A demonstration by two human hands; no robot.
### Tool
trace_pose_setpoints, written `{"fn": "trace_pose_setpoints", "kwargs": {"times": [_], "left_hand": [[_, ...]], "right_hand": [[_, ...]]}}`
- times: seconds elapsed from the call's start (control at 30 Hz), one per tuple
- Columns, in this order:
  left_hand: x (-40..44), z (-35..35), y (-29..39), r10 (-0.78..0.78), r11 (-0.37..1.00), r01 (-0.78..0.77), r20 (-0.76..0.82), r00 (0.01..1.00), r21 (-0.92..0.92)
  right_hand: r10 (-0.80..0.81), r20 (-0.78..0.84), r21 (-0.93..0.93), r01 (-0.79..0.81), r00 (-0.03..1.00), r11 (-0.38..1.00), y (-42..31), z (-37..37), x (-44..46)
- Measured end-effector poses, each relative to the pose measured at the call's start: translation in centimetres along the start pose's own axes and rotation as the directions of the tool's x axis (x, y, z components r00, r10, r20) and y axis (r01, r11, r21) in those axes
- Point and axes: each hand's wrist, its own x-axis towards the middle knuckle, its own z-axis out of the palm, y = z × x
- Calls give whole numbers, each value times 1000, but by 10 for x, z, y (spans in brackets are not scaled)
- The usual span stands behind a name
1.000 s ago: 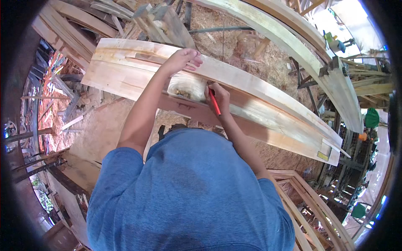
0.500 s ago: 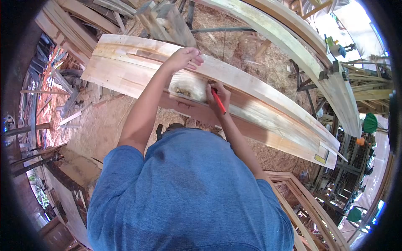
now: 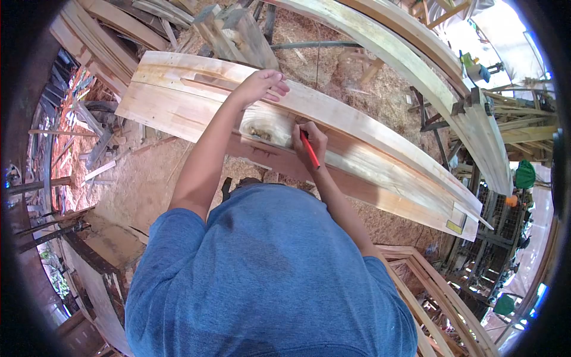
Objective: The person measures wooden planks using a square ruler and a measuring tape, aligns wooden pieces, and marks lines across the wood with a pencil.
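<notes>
A long curved wooden workpiece (image 3: 380,172) lies across the view, with a thin curved strip along it and a knotty patch (image 3: 262,130) near its middle. My right hand (image 3: 311,143) is closed around a red pencil (image 3: 309,150), resting on the wood just right of the knot. The pencil's tip is hidden by the fingers. Over the far edge of the workpiece is my left hand (image 3: 262,87), palm partly turned up and fingers loosely bent apart, holding nothing visible. Whether it touches the wood is unclear.
A large curved beam (image 3: 410,65) arches at the upper right. Thick wooden blocks (image 3: 238,38) stand beyond the workpiece, and stacked boards (image 3: 98,44) are at the upper left. A wooden frame (image 3: 440,285) lies at the lower right. Wood shavings cover the ground.
My right hand has shifted slightly along the wood, and the red pencil leans a little differently. My left hand has stayed nearly in place.
</notes>
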Motion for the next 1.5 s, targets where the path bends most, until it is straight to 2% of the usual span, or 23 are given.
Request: {"fn": "trace_pose_setpoints", "kwargs": {"times": [0.63, 1.03, 1.13, 1.23, 1.43, 1.5], "left_hand": [[0, -3, -2, -7, 997, 8, 14, 1000, -72], [1, -3, -5, 19, 998, -19, 0, 1000, -56], [0, -1, -3, 19, 1000, -20, -19, 1000, -23], [2, -2, -3, 7, 1000, -7, -14, 1000, -9], [-2, 0, 1, 7, 1000, -7, -15, 1000, 14], [-4, 0, 1, -1, 1000, 1, -35, 999, -4]], "right_hand": [[84, 19, 19, -84, 996, 996, -6, 1, 4], [31, 15, -20, -30, 999, 999, -8, 1, 6], [252, 246, 127, -289, 936, 949, 4, -12, 7], [189, 140, 128, -207, 972, 970, -2, -11, 5], [187, 160, 137, -209, 969, 968, -4, -18, 2], [249, 384, 177, -336, 889, 925, -1, -30, -7]]}}
